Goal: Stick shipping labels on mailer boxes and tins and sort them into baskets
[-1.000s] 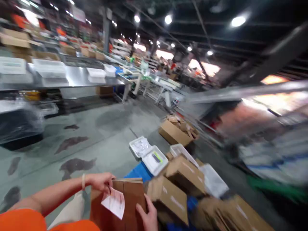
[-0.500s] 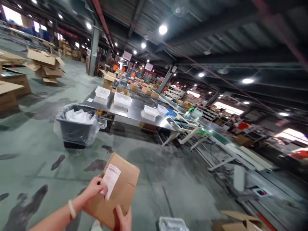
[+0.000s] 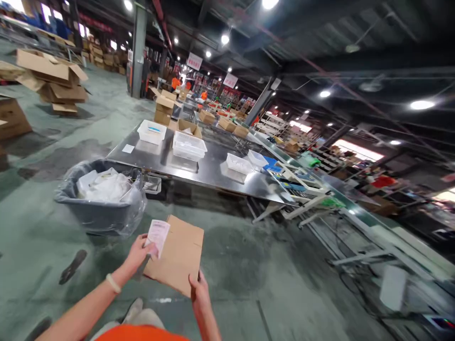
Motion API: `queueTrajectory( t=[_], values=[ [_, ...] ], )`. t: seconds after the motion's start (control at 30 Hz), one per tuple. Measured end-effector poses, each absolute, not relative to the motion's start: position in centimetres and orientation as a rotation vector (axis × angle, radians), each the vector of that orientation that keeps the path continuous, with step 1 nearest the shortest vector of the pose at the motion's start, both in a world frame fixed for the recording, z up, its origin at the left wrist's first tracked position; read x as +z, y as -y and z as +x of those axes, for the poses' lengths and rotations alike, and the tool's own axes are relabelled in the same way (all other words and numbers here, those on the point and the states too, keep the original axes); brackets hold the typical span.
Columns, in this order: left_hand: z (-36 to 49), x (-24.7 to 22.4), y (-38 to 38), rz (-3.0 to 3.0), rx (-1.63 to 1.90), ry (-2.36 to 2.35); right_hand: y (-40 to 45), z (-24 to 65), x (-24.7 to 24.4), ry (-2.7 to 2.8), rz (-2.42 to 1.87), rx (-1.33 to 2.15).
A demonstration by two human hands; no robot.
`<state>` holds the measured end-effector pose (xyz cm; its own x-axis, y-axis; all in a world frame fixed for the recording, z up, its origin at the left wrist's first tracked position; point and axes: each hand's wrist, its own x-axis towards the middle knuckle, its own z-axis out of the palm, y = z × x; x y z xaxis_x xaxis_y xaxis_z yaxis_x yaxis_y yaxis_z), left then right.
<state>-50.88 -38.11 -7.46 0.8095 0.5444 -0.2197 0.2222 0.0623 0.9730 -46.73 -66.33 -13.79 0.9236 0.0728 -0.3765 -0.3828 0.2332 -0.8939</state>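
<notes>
Paper slip (image 3: 157,237) pinched against a flat cardboard box (image 3: 177,255), held in both hands.

Risk: a slackened pinch dropping the slip. Left hand (image 3: 137,253) closed on slip and box edge; right hand (image 3: 199,288) gripping the lower edge, box held over the floor; beyond, a lined gray bin (image 3: 85,219), then a steel table (image 3: 213,174) bearing white crates (image 3: 189,146).

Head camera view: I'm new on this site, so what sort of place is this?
Probably a warehouse packing area: a long stainless steel table holding white plastic baskets, stacked cardboard boxes, and a conveyor line alongside.
</notes>
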Motion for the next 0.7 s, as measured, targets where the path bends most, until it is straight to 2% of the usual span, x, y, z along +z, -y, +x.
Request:
queueTrajectory(
  t=[0.23, 0.47, 0.6, 0.7],
  values=[
    [-41.4, -4.9, 26.2, 1.176, 0.263, -0.772, 55.7, -22.2, -8.7, -0.154, -1.411, 0.271],
    [-25.4, -3.4, 18.2, 1.161, 0.268, -0.696, 43.6, -0.2, -5.2, -0.175, -1.544, 0.234],
    [-18.0, -1.7, 15.2, 1.164, 0.265, -0.698, 39.2, 7.2, -2.7, -0.202, -1.768, 0.185],
    [-13.5, -1.2, 13.9, 1.201, 0.268, -0.730, 35.8, 7.9, -2.5, 0.007, -1.861, 0.045]
  ],
)
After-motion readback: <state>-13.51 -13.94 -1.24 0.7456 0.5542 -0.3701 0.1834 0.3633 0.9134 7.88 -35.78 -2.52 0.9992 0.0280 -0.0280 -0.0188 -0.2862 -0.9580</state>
